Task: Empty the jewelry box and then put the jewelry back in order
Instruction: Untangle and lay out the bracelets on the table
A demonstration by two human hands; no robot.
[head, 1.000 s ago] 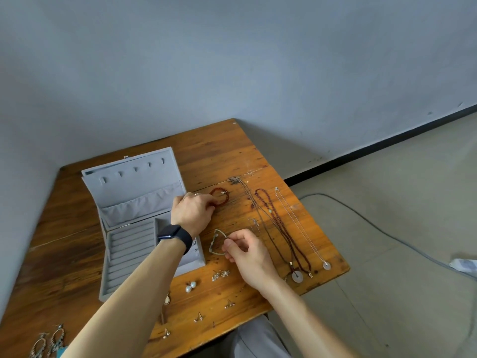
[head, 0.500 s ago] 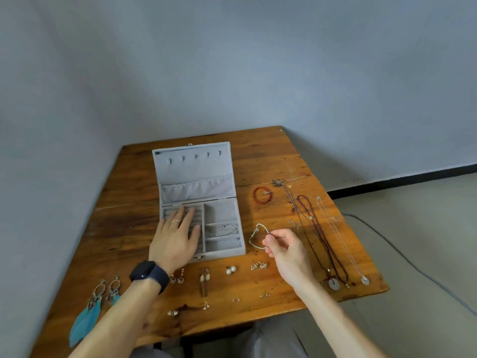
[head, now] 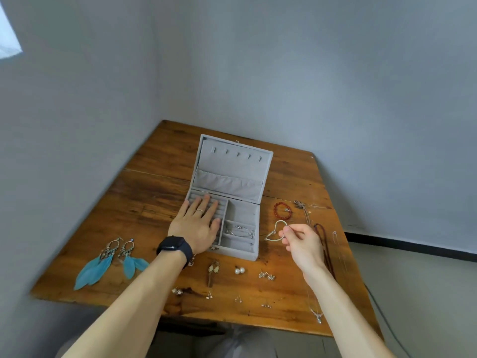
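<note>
A grey jewelry box (head: 254, 254) stands open on the wooden table (head: 144, 210), lid upright. My left hand (head: 197, 224) lies flat with straight fingers on the box's ring-slot section. A silver bangle (head: 240, 230) sits in a right-hand compartment. My right hand (head: 300, 242) pinches a heart-shaped silver bracelet (head: 275, 232) just right of the box, a little above the table. A red bead bracelet (head: 282, 210) lies beyond it.
Blue feather earrings (head: 111, 262) lie at the table's left. Several small earring pairs, including pearl studs (head: 239, 270), are spread along the front edge. Long necklaces (head: 324, 241) run down the right side. Grey walls close in at the back and left.
My left hand moved from beside the red bracelet onto the box's ring slots. My right hand keeps its pinch on the heart bracelet. The camera view swung left.
</note>
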